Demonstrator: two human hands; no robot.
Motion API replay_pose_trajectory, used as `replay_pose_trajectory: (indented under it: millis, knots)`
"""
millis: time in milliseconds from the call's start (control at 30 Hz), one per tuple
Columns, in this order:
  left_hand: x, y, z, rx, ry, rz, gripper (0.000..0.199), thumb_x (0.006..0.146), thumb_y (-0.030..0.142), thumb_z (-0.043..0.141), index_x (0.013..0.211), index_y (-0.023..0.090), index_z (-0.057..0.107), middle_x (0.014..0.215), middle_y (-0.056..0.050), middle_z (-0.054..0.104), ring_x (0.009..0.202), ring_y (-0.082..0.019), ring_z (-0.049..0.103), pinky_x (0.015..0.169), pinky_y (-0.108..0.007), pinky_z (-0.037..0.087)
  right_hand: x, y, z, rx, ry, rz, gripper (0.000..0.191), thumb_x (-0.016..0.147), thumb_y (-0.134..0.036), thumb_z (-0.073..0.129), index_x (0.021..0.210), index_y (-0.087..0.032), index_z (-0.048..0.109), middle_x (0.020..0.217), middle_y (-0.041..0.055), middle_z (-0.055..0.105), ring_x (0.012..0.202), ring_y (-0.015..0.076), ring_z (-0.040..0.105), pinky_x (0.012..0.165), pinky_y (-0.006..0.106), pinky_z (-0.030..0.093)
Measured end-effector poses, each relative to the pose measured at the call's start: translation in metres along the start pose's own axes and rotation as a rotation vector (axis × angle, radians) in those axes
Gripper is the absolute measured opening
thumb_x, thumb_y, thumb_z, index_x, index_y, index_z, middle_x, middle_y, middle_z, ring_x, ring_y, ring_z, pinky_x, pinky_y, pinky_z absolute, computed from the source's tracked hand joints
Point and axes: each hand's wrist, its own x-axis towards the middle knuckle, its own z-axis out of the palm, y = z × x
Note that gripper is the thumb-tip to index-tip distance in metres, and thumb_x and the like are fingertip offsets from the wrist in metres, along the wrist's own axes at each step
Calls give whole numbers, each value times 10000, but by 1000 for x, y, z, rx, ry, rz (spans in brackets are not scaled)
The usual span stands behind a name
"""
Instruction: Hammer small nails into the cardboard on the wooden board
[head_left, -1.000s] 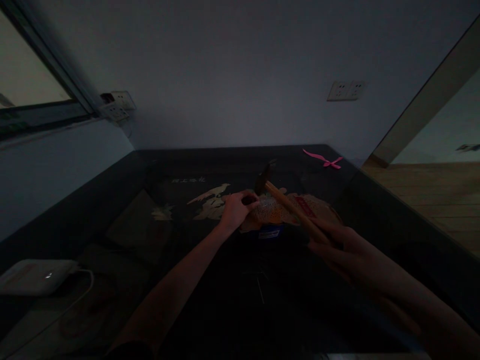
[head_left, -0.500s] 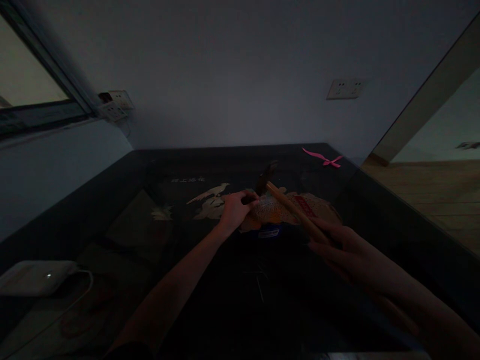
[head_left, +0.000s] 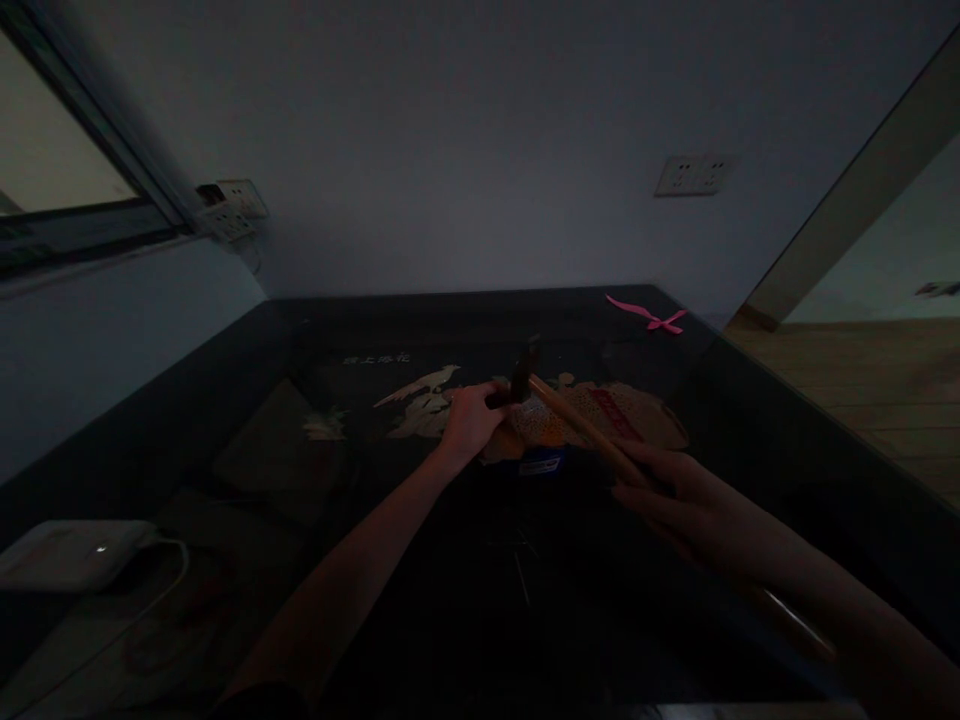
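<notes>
A hammer (head_left: 577,422) with a wooden handle and dark head slants across the dark table. My right hand (head_left: 682,490) is wrapped round its handle; the handle's end shows below the wrist. My left hand (head_left: 472,415) has its thumb and fingers curled together beside the hammer head, and what they pinch is too dark to make out. Beneath the hammer lies a tan, speckled flat piece (head_left: 649,415) with a red strip and an orange patch. A blue label (head_left: 541,462) shows at its near edge.
The black table (head_left: 450,315) bears a pale bird picture (head_left: 427,385) and white lettering. A pink ribbon (head_left: 652,318) lies at the far right corner. At left is a white device (head_left: 71,555) with a cable. Sockets (head_left: 694,175) sit on the wall behind.
The hammer head has come down and slightly left, close to my left fingers. My left hand stays nearly in place; my right hand keeps its grip on the handle.
</notes>
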Motion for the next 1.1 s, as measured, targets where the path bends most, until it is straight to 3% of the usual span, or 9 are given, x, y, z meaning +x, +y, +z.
replay_pose_trajectory:
  millis: [267, 433, 567, 767, 967, 1033, 1100]
  knots:
    - [-1, 2, 0, -30, -6, 2, 84, 741, 180, 683, 818, 167, 712, 849, -43, 729, 790, -171, 677, 779, -293, 518, 0, -3, -5, -11, -54, -62, 497, 783, -423, 597, 1227, -201, 620, 1070, 54, 706, 958, 268, 659, 827, 358, 550]
    - [0, -1, 1, -38, -1, 1, 241, 725, 177, 698, 966, 182, 696, 897, -45, 729, 831, -179, 679, 786, -296, 519, 0, 2, 0, 1, -44, 7, 492, 768, -419, 596, 1209, -204, 635, 925, 57, 729, 837, 266, 686, 693, 346, 588]
    - [0, 0, 1, -44, 14, -4, 216, 732, 197, 697, 946, 176, 694, 862, -40, 728, 797, -170, 678, 781, -291, 520, -1, 1, -2, -6, -35, -12, 461, 771, -408, 611, 1203, -247, 638, 749, 16, 718, 828, 271, 686, 679, 353, 593]
    - [-1, 0, 0, -29, -9, 8, 230, 728, 189, 697, 959, 192, 691, 871, -32, 725, 804, -169, 672, 757, -284, 516, 2, 2, 0, -25, -11, -48, 466, 748, -411, 615, 1173, -226, 656, 936, 42, 731, 866, 276, 677, 707, 358, 585]
    - [0, -2, 2, -47, 23, -12, 246, 728, 188, 702, 973, 174, 679, 863, -38, 724, 811, -166, 673, 797, -294, 512, -1, 3, -2, 14, -79, 39, 509, 773, -440, 586, 1237, -233, 609, 666, 5, 688, 546, 208, 642, 461, 298, 549]
    - [0, -2, 2, -45, 16, -8, 236, 732, 187, 697, 967, 176, 678, 861, -36, 723, 811, -166, 674, 790, -293, 514, 0, 3, -1, 3, -68, 41, 529, 771, -435, 593, 1258, -228, 595, 706, 15, 702, 580, 212, 654, 492, 305, 563]
    - [0, -2, 2, -44, -1, 8, 224, 730, 175, 694, 954, 180, 681, 865, -34, 723, 813, -169, 675, 777, -288, 516, 1, 4, 0, -30, -35, 5, 513, 760, -426, 607, 1230, -222, 621, 850, 45, 730, 747, 246, 683, 623, 333, 588]
